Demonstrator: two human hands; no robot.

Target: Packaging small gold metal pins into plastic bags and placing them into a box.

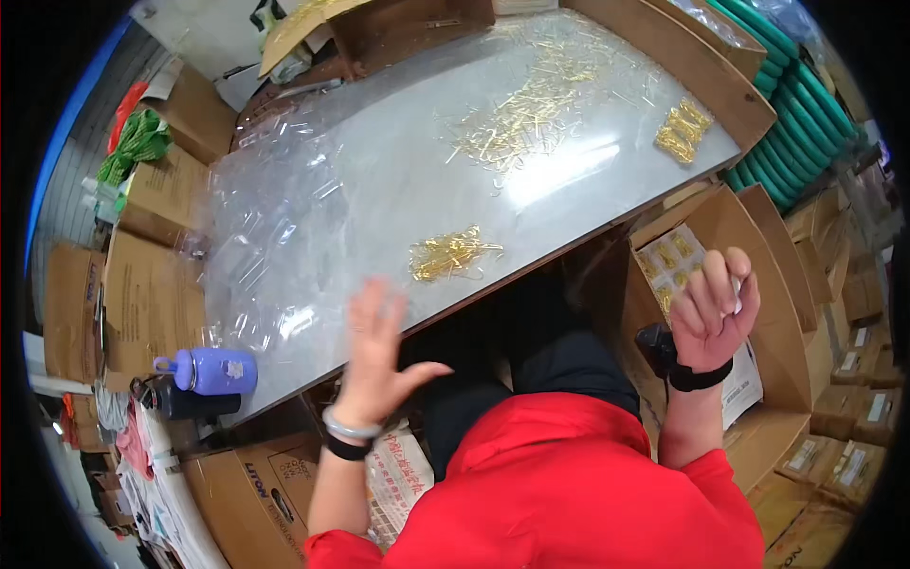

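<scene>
Cartons [156, 308] crowd round a grey bench [379, 180], whose right edge carries an upright board [706, 62], probably there to keep loose pieces from sliding off. Gold hooks [521, 119] lie scattered toward the far edge, perhaps spread so they can be picked apart. A small heap [445, 256] sits by the front edge, within easy reach; bundles [682, 130] sit at the right corner, seemingly kept apart from the loose ones. Clear plastic [265, 218] covers the left end, and a bottle [223, 371] stands at the near left corner, likely out of the way. The left hand [376, 351], blurred, is spread and empty beside the heap. The right hand [711, 313] is half curled over an open carton [773, 251] of packs [668, 251]; something pale shows by its thumb, but whether it is gripped cannot be told.
</scene>
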